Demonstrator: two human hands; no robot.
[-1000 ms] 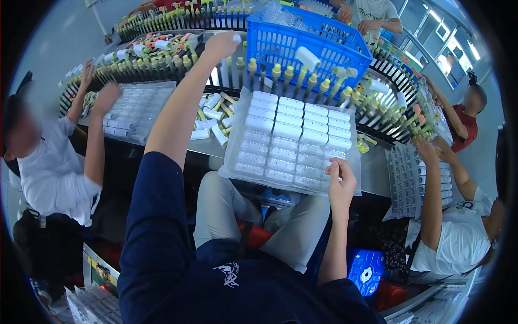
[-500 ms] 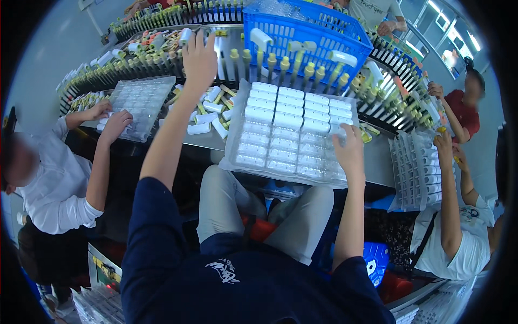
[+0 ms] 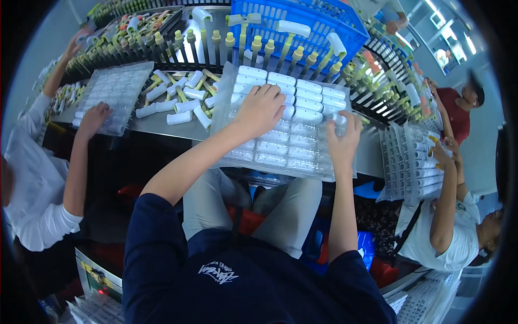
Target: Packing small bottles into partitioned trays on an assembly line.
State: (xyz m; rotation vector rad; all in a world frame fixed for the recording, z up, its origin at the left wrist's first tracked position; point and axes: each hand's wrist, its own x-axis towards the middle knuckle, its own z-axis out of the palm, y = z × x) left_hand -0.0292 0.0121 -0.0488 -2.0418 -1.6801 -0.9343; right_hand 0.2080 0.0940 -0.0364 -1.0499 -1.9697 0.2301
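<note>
A clear plastic tray (image 3: 240, 156) slants across the table edge before me, above my knees. White rounded plastic casings (image 3: 309, 96) fill its far rows; its near pockets show only clear plastic. My left hand (image 3: 261, 110) rests over the tray's left-middle part, fingers bent down and close together; the palm hides whatever is under them. At the right edge my right hand (image 3: 344, 137) has thumb and fingers around a white casing (image 3: 339, 117) at the end of the filled rows.
Behind the tray stands a rack of upright pegs with yellow-green tips (image 3: 257, 43), some bearing white casings. A blue crate (image 3: 324, 27) is beyond it. Loose casings (image 3: 183, 105) lie to the left. Co-workers sit on both sides with trays (image 3: 108, 97).
My left hand has come down from the peg rack at the upper left onto the tray. My right hand stays at the tray's right edge. The whole view has shifted slightly.
</note>
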